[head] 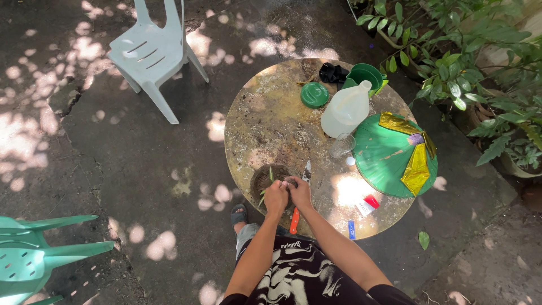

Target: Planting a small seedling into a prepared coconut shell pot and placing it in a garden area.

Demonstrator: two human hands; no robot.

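Lying far left: a green plastic chair (pixel 39 248) on its side on the dappled concrete ground, legs pointing right.
White chair: a white plastic chair (pixel 151 53) stands upright at upper left, well apart from the table.
Table: a round, worn table (pixel 271 121) with soil scattered on its top, patched with sun and shade.
Pot: a small dark pot (pixel 266 179) filled with soil sits at the table's near-left edge, green leaf tips showing from it.
Left hand: the left hand (pixel 275 196) is curled over the pot's right rim, fingers bent down into the soil; whether it grips anything cannot be told.
Right hand: the right hand (pixel 300 192) sits just beside the left, touching it, fingers bunched at the same rim; what it pinches is hidden.
Knife: an orange-handled knife (pixel 296 214) lies under the right wrist, its blade pointing away from the person.
Green lid: a round green lid (pixel 314 94) lies flat toward the far side.
Jug: a white plastic jug (pixel 345 110) stands near the table's middle, a clear glass (pixel 341 145) just in front of it.
Green hat: a wide green conical hat (pixel 387 158) with gold foil strips covers the right side.
Plants: leafy shrubs (pixel 463 62) crowd the upper right.
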